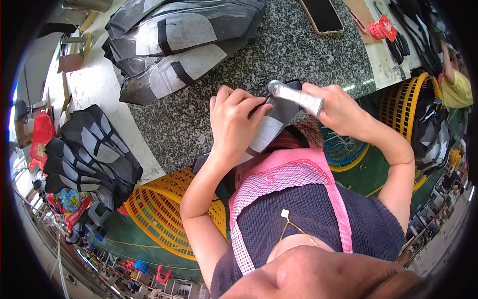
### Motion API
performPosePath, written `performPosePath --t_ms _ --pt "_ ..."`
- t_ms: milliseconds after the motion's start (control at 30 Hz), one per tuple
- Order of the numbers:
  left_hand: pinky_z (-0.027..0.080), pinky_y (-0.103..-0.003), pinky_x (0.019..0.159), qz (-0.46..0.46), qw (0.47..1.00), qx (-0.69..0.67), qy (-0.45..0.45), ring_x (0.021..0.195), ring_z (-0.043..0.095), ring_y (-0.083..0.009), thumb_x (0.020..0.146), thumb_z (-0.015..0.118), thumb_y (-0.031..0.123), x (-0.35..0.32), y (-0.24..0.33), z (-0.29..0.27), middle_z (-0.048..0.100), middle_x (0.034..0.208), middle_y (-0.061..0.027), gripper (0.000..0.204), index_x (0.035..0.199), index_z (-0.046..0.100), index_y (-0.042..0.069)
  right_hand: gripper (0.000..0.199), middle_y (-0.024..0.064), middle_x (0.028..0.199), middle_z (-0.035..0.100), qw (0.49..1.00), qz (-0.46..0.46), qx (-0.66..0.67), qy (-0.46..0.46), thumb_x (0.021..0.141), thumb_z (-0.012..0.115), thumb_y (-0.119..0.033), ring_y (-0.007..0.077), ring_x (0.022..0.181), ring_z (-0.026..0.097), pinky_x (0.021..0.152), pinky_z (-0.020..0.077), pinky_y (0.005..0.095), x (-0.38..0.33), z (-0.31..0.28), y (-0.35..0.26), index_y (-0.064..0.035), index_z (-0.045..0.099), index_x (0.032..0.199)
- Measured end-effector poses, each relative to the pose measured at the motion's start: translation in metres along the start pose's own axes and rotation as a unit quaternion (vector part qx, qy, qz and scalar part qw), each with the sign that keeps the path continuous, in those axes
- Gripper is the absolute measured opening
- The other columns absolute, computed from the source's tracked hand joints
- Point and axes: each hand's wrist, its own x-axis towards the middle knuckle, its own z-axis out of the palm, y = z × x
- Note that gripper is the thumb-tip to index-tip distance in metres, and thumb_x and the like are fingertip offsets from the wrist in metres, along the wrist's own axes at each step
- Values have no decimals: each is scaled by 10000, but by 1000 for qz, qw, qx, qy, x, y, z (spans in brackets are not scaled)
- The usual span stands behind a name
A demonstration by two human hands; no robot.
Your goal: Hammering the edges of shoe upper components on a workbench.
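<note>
My right hand is closed round a silver metal hammer, its rounded end over the far end of a dark grey shoe-upper piece. That piece lies along the near edge of the granite slab and carries a lighter grey panel. With thumb and fingers bent together, my left hand pinches its edge close to the hammer. My left wrist and forearm cover part of the piece. Whatever small thing may be between the left fingertips is too hidden to name.
On the speckled granite slab lie a stack of similar grey pieces and a phone. More pieces are piled at the left. Yellow plastic baskets stand below the table edge. Another person is at the far right.
</note>
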Motion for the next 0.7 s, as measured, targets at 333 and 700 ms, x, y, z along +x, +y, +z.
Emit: performPosePath --t_ms 333,700 --pt "504 -388 725 58 998 9 -17 818 613 -266 811 737 16 -16 7 8 642 888 -87 157 967 720 4 154 219 739 620 997 -68 -29 6 942 593 -136 447 728 634 619 490 493 7 -2 2 2 548 994" --pt "548 -366 657 -98 985 -139 -39 741 683 -276 797 790 49 -16 5 1 683 812 -122 106 878 746 -2 181 224 728 627 999 -26 9 -27 960 600 -176 464 752 630 646 492 524 10 -1 1 -6 558 1003"
